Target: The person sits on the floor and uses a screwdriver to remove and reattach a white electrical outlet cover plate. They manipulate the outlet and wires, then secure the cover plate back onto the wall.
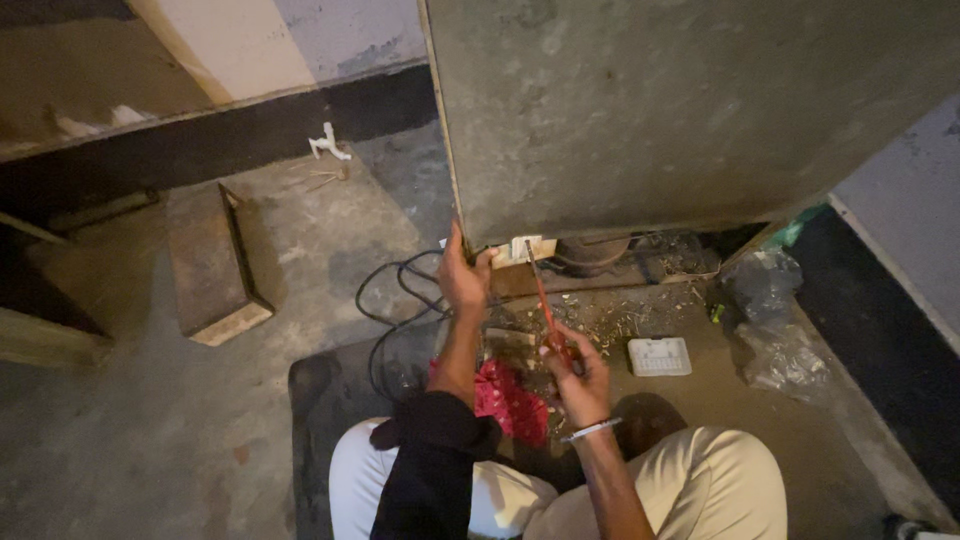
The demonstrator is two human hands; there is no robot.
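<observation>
Left hand [462, 275]: raised to the bottom left corner of the grey cabinet [690, 110], fingers curled shut around that lower edge, just beside the small white part [526, 247]
Right hand [580, 380]: lower, over the floor in front of the cabinet, fingers closed tight on the handle of the red screwdriver [545, 305]
Red screwdriver: shaft slants up and left, tip at the small white part under the cabinet's bottom edge
Small white part: sits at the cabinet's lower left corner, between the left hand and a round dark fitting [592, 250]
Black cable [385, 300]: looped on the concrete floor [120, 440] left of the hands
Red cloth [510, 400]: on the floor between the forearms
White rectangular cover [659, 356]: flat on the floor right of the right hand, apart from it
Wooden block [210, 265]: on the floor, well left
Clear plastic bags [770, 320]: by the cabinet's bottom right corner
</observation>
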